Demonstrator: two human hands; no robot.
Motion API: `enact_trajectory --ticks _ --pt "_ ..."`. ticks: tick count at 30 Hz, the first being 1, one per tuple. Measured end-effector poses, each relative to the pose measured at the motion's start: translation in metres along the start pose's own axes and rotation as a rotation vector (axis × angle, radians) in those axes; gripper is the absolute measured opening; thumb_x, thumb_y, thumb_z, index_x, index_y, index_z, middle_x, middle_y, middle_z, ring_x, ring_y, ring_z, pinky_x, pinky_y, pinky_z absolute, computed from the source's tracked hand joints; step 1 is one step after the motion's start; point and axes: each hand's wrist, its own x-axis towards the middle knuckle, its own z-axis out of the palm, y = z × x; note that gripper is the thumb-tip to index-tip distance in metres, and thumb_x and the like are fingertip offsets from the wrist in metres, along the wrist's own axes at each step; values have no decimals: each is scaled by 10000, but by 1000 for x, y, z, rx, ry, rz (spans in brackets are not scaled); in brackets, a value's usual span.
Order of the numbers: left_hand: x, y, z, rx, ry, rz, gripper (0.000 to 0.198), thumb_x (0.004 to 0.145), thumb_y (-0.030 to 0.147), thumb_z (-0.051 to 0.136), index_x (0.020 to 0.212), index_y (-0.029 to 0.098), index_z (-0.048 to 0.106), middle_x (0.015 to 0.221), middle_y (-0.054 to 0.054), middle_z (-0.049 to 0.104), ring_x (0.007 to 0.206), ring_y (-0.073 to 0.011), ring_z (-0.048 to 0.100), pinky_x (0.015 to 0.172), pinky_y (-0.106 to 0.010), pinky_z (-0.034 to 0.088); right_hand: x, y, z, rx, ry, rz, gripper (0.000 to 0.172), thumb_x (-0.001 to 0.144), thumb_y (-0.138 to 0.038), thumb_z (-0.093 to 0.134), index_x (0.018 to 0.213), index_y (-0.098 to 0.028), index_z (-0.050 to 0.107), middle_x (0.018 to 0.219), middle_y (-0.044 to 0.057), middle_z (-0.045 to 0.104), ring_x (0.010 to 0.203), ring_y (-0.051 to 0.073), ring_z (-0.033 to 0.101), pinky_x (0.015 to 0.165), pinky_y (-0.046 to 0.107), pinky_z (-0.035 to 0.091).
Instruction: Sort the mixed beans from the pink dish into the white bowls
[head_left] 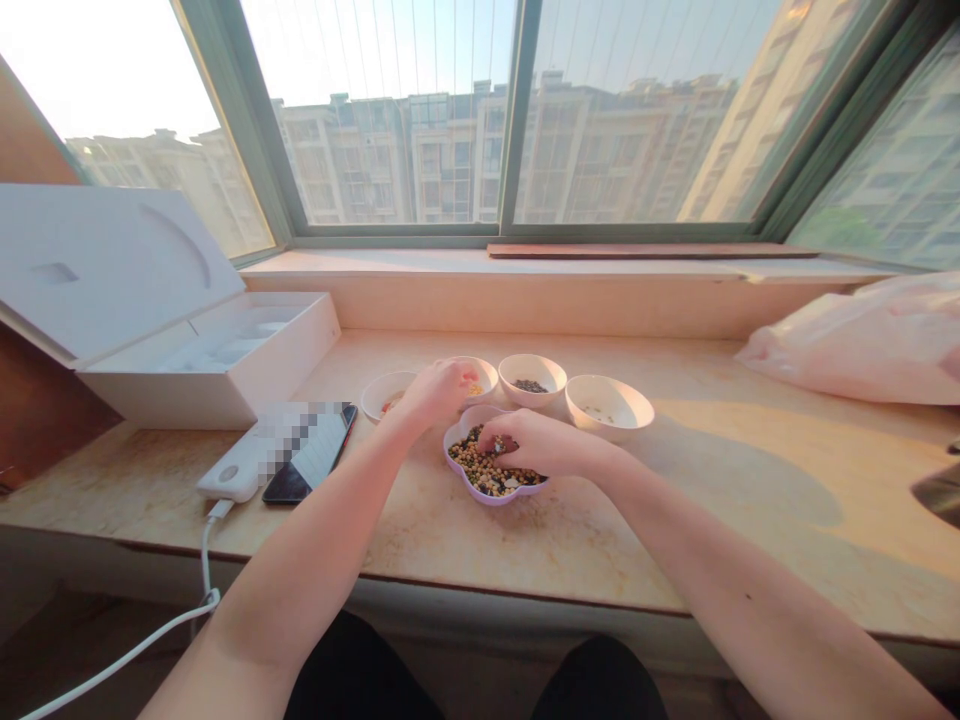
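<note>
A lilac, petal-shaped bowl holds a mix of yellow-brown and black beans with a few pale pieces. My right hand reaches into it from the right, fingers curled down among the beans; what they pinch is too small to name. Behind that bowl, my left hand hovers at a white bowl with some yellow bits inside. Its fingers are drawn together, and their contents are hidden. To its left, a white bowl with reddish pieces is partly covered by my left arm.
A white bowl of dark beans and another with a few pale pieces stand at the back right. On the left lie a phone, a corded white power bank and an open white box. A plastic bag rests far right.
</note>
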Motion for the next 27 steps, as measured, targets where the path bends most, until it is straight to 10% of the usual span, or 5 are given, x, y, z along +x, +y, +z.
enact_trajectory --ticks 15,27 --pt "-1 7 -2 -37 12 96 202 845 101 522 805 163 710 904 -58 749 736 -163 606 715 -264 454 1 1 3 60 68 -43 81 840 -181 615 837 -261 618 853 18 657 783 207 586 717 359 457" --pt "-3 12 -7 -53 -5 111 282 922 134 471 879 176 746 934 -67 762 815 -178 644 760 -275 473 -1 -13 -31 1124 125 256 358 740 -297 811 912 -251 501 826 -20 527 640 111 434 568 240 398"
